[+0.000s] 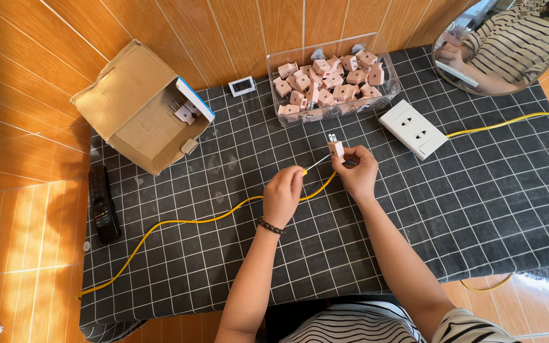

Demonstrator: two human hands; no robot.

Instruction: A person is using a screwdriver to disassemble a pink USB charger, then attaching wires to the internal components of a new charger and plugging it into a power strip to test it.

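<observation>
Head view: you're at a table under a black grid cloth, both hands mid-table.
Left hand: your left hand is closed on the yellow cable near its end; bare wire tips stick out toward 1 o'clock, at the plug.
Right hand: your right hand has its fingers pinched on a small pink plug, prongs pointing up and away from you.
Plug position: centre of the table, just above your right hand, at 6 o'clock from the clear bin.
Progress: wire tips look to be at the plug body; can't tell if they're seated. I'd call this one plug partway through, not finished.
Left to do: clear bin at 12 o'clock holds a heap of the same pink plugs.
Possibly done: cardboard box at 10 o'clock, on its side, has about two similar pieces inside.
Around: white wall socket plate at 1 o'clock from the hands, on a second yellow lead running off to 3 o'clock; small digital display at 11 o'clock; black remote at 9 o'clock, table edge; round mirror at 2 o'clock.
In the way: nothing between your hands. The cable slack trails to 8 o'clock off the table edge; could drag.
</observation>
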